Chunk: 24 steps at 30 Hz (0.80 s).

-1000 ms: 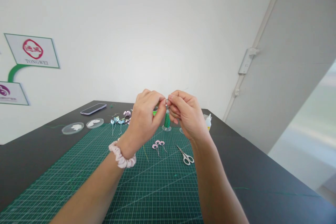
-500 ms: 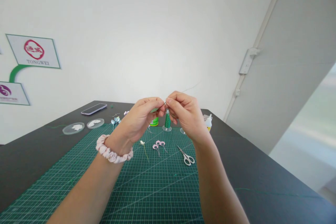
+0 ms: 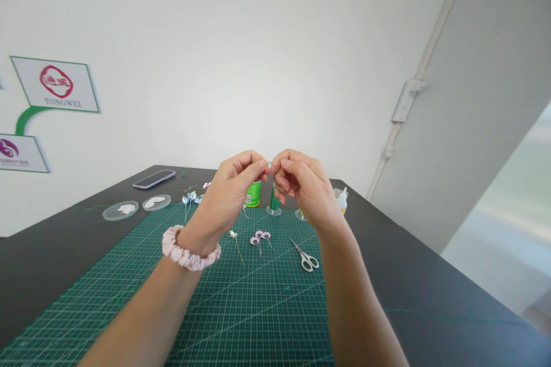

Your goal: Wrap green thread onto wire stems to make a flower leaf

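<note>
My left hand (image 3: 235, 186), with a pale scrunchie (image 3: 188, 252) around its wrist, pinches one part of a thin wire (image 3: 270, 164) between thumb and forefinger. The fingertips of my right hand (image 3: 303, 180) are closed on the same wire, close beside the left ones. A faint end of it sticks out past my right hand. Both hands are raised above the far part of the green cutting mat (image 3: 258, 309). Below them lie pink looped petals (image 3: 259, 236) on wire stems, a small white flower (image 3: 233, 234) on a green stem, and white-handled scissors (image 3: 307, 261).
Behind my hands stand a green can (image 3: 253, 195) and a spool of green thread (image 3: 274, 203). A glue bottle (image 3: 342, 200) is at the right. Blue flowers (image 3: 189, 199), two clear dishes (image 3: 120, 210) with white pieces and a phone (image 3: 154, 179) are at the left.
My fingertips have shifted slightly on the wire, and my right fingers have curled and turned. My left hand has risen a little, uncovering more of the green can.
</note>
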{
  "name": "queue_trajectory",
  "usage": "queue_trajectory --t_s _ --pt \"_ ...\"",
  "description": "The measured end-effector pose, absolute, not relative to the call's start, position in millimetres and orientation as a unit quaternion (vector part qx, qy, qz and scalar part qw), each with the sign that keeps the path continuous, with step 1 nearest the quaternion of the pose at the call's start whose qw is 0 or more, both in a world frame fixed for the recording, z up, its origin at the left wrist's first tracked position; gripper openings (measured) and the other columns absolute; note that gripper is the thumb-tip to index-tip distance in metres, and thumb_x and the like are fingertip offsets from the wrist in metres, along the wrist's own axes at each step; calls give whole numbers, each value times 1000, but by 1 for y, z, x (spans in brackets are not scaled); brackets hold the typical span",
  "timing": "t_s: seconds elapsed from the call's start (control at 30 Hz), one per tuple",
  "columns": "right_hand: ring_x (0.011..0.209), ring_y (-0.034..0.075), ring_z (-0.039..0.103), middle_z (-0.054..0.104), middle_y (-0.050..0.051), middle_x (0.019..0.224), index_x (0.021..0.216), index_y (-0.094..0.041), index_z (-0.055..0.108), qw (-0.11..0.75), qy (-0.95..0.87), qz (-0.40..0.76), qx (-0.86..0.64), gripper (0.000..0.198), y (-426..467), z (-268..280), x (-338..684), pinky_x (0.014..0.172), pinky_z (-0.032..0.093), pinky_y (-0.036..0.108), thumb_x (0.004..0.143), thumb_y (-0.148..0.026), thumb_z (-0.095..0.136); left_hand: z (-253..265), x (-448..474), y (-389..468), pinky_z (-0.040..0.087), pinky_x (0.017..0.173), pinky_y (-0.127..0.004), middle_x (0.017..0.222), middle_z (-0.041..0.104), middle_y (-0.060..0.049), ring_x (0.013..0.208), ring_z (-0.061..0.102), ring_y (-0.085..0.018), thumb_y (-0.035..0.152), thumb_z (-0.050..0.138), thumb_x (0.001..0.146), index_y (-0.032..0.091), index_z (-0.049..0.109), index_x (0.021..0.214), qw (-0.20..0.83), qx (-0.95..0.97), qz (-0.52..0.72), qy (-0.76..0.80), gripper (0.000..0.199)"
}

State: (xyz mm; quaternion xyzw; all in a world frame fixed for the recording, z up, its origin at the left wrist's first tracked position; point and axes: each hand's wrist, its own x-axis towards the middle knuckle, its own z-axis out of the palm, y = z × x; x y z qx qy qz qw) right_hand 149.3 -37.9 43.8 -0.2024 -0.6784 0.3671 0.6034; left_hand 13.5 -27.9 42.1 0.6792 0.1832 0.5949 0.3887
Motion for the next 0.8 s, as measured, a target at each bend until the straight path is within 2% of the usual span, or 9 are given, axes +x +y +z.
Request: queue_trajectory --t_s 0.27,0.53,0.67,0.8 --pt "36 5 32 36 -10 45 64 -19 57 611 -658 385 -213 20 -39 47 145 37 35 20 84 -24 55 39 12 -29 31 50 -27 61 51 2 54 40 -11 25 50 88 19 55 70 187 728 612 247 20" --pt "34 4 24 30 -12 42 60 -20 55 623 -610 443 -209 23 -40 46 140 33 28 18 81 -28 61 34 13 -28 39 66 -31 69 55 0 70 49 -16 16 46 90 21 49 72 -113 746 614 232 20" --pt "34 3 22 29 -12 41 59 -20 54 629 -597 455 -202 23 -40 45 137 32 25 18 79 -27 63 31 13 -24 38 67 -33 69 56 -1 71 49 -17 17 45 93 22 48 73 -195 738 607 222 21" --pt "34 3 23 29 -13 41 58 -20 54 637 -596 442 -207 23 -40 46 135 32 24 18 79 -25 63 30 14 -21 39 70 -35 69 57 -2 71 48 -18 17 46 92 22 49 72 -231 732 602 218 21"
